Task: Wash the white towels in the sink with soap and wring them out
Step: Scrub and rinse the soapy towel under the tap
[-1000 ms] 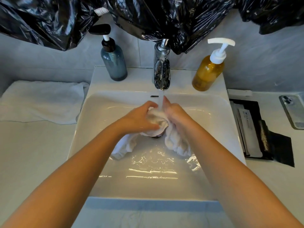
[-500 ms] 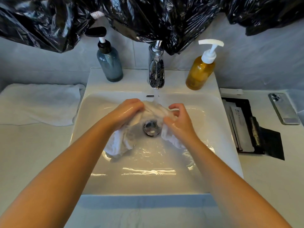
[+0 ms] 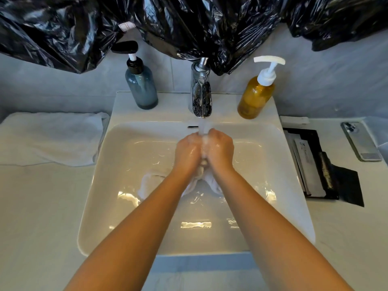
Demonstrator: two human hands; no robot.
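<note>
Towel [image 3: 151, 184]: white, soaked, bunched in the sink [image 3: 130, 206] over the middle of the basin; its upper part is gathered between the two hands, its loose ends trail down and toward the near left onto the wet basin floor
Long axis: as far as I can tell it runs roughly from the tap [image 3: 201, 95] toward the person, the gathered end up under the stream, the free ends low; most of it is hidden by the hands, so its exact lie is unclear
Left hand [image 3: 187, 152]: fingers clenched round the towel, knuckles up, pressed against the other hand
Right hand [image 3: 220, 150]: fingers likewise clenched on the towel, touching the left along the thumbs
Why held so: both fists sit right beneath the spout so the running water [image 3: 203, 131] falls onto the cloth between them; I judge this to be scrubbing or rinsing, with the cloth kept low so the run-off stays in the basin
Stage: washing, I would say; wringing not yet done
Amber bottle [image 3: 255, 97]: pump soap on the rim right of the tap, within easy reach
Blue bottle [image 3: 141, 89]: pump bottle on the rim left of the tap
Second towel [image 3: 52, 137]: white, lying flat on the worktop [image 3: 37, 217] left of the sink, well apart from the hands; whether it is washed I cannot tell
Phone [image 3: 360, 141]: on the worktop far right, clear of the splash
</note>
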